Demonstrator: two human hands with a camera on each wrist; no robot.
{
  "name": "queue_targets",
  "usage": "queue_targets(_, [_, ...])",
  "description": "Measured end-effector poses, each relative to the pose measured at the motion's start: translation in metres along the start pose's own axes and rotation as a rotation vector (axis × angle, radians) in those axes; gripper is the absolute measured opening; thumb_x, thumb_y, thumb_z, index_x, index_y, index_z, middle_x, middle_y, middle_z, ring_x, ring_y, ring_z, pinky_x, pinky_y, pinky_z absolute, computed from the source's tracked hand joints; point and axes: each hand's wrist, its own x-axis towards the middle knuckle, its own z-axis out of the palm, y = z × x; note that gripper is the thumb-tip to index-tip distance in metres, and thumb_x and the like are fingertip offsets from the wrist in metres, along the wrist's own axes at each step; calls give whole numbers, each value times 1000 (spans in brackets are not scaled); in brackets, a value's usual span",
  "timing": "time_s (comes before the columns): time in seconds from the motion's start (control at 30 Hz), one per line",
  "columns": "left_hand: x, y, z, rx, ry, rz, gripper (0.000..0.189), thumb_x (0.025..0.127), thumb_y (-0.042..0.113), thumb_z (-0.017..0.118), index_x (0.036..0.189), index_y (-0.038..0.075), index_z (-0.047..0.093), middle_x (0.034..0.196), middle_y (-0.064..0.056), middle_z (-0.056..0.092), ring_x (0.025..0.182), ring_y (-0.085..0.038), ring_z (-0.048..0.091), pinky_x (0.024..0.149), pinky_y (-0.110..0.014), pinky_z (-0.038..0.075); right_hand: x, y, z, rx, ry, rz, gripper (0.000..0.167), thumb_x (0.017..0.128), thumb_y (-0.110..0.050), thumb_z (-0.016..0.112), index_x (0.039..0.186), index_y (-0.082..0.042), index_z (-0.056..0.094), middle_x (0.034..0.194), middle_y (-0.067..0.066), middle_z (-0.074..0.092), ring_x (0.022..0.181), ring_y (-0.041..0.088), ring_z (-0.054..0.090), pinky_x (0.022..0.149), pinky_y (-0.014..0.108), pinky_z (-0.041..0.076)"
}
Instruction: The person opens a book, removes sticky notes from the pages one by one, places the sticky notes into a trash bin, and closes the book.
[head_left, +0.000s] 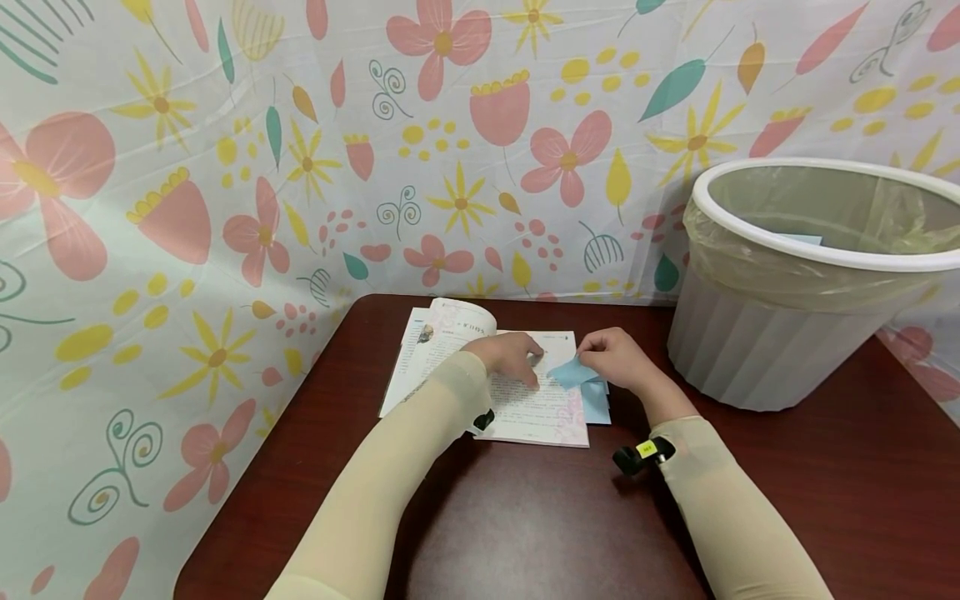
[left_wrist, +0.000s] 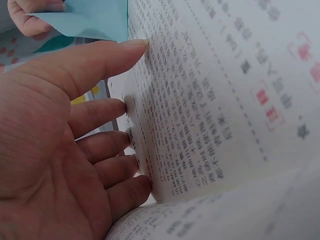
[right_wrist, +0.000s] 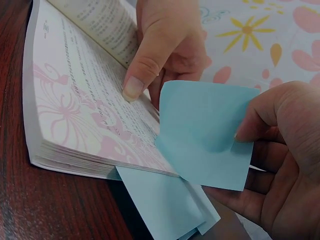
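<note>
An open book [head_left: 536,408] with printed pages lies on the dark table, its left-hand pages curling up. My left hand [head_left: 512,357] rests on the right-hand page with fingers extended; in the left wrist view its thumb [left_wrist: 107,59] touches the print. Between thumb and fingers, my right hand [head_left: 617,357] pinches a light blue sticky note [right_wrist: 207,132] by its right side. That note stands over the page's outer edge in the right wrist view. More blue notes [right_wrist: 160,202] stick out from between the pages below it.
A grey wastebasket [head_left: 738,350] with a white rim and a plastic liner stands on the table to the right; something pale blue [head_left: 802,239] shows inside. Behind the table [head_left: 540,517] hangs a flower-patterned cloth [head_left: 300,233].
</note>
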Motion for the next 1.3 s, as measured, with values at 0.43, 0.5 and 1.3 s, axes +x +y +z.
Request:
queue_targets(0.43, [0, 1, 0, 1, -10, 3, 72, 84, 37, 81, 150, 27, 54, 160, 3, 48, 149, -17, 42, 120, -42, 39, -3, -6, -3, 30, -27, -29, 16, 90, -2, 63, 79, -3, 75, 71, 0, 62, 66, 11, 51, 63, 27, 46])
queue_targets(0.5, [0, 2, 0, -1, -9, 3, 72, 85, 37, 81, 151, 27, 54, 160, 3, 47, 149, -17, 42, 120, -42, 39, -3, -6, -4, 30, -30, -38, 16, 89, -2, 63, 79, -3, 75, 70, 0, 62, 66, 11, 51, 62, 27, 46])
queue_targets(1.3, [1, 1, 2, 3, 11, 7, 74, 83, 37, 82, 150, 27, 55, 159, 4, 49, 148, -17, 44, 119, -40, 40, -5, -15, -7, 77, -67, -108, 19, 90, 3, 60, 78, -3, 74, 66, -3, 56, 61, 11, 47, 60, 26, 44])
